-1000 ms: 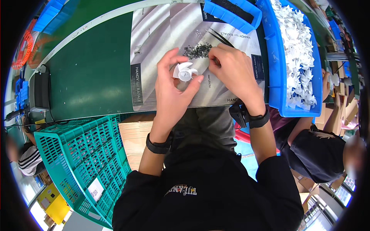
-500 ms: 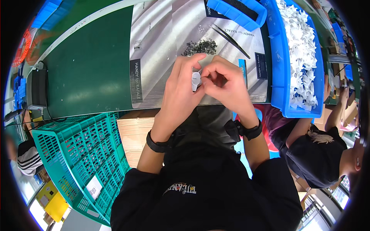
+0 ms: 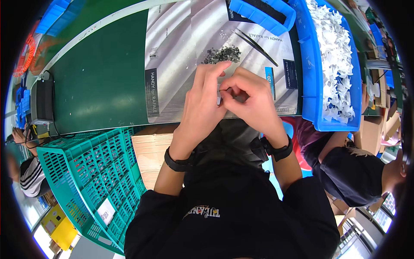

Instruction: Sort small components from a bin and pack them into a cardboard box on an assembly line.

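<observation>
My left hand (image 3: 203, 97) is closed around a small white plastic part (image 3: 218, 99), of which only a sliver shows between the fingers. Thumb and index finger of my right hand (image 3: 252, 97) are pinched together against that part; whatever sits in the pinch is too small and hidden to make out. Just beyond my fingertips lies a loose pile of tiny black rings (image 3: 222, 55) on the printed sheet (image 3: 172, 56). A pair of dark tweezers (image 3: 258, 48) rests to the right of the pile, touched by neither hand.
A large blue bin (image 3: 307, 77) full of white pointed plastic parts stands on the right. Behind the tweezers is a smaller blue tray (image 3: 254, 16) of black bits. A green crate (image 3: 90, 172) and a cardboard box (image 3: 153, 151) are at the lower left. Someone sits at right.
My right fingers have come over the white part, whose round face showed before and is now mostly covered. Both hands stay in nearly the same place.
</observation>
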Demonstrator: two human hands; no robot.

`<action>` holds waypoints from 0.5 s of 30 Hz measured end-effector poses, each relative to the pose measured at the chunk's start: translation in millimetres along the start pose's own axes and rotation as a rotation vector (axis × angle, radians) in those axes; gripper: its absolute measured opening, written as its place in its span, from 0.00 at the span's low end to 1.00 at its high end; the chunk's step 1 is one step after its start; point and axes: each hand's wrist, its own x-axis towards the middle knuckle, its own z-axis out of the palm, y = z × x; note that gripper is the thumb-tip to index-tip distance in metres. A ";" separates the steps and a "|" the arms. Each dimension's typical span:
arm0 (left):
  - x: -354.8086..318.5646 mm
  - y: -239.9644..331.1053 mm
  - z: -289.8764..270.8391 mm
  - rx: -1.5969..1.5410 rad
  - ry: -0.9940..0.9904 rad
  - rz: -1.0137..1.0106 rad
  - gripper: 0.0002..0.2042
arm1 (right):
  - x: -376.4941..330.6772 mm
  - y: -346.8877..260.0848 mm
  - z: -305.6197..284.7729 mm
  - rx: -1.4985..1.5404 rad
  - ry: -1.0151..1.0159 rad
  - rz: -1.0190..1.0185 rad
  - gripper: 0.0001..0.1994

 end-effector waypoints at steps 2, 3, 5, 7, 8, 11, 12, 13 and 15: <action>-1.1 -1.0 -0.6 0.002 -0.003 0.025 0.33 | -0.9 -3.3 -1.4 -0.112 -0.001 -0.089 0.05; -1.5 -0.5 -1.1 0.056 -0.031 0.027 0.34 | 0.2 -4.2 -3.1 -0.121 0.013 -0.090 0.05; -2.9 -0.2 0.0 0.159 -0.092 0.039 0.36 | 2.3 -2.1 -5.1 -0.215 -0.035 -0.193 0.04; -2.3 0.1 4.4 0.125 -0.059 0.072 0.36 | 2.2 -0.4 -11.4 -0.281 -0.033 -0.231 0.04; 0.2 1.1 5.4 0.102 -0.014 0.088 0.36 | 3.5 -1.4 -16.0 -0.210 -0.053 -0.193 0.02; -0.2 9.2 0.0 -0.052 0.022 0.017 0.35 | 3.6 0.3 -28.2 -0.062 -0.073 -0.124 0.01; -2.0 12.8 -3.6 -0.175 0.027 -0.092 0.34 | 1.3 4.3 -32.8 0.221 0.025 -0.040 0.02; -2.5 16.0 -6.5 -0.298 0.032 -0.203 0.34 | -1.3 7.2 -37.4 0.502 0.121 0.040 0.03; -1.8 17.7 -5.8 -0.356 0.046 -0.199 0.32 | -8.5 13.2 -41.5 0.780 0.237 0.108 0.04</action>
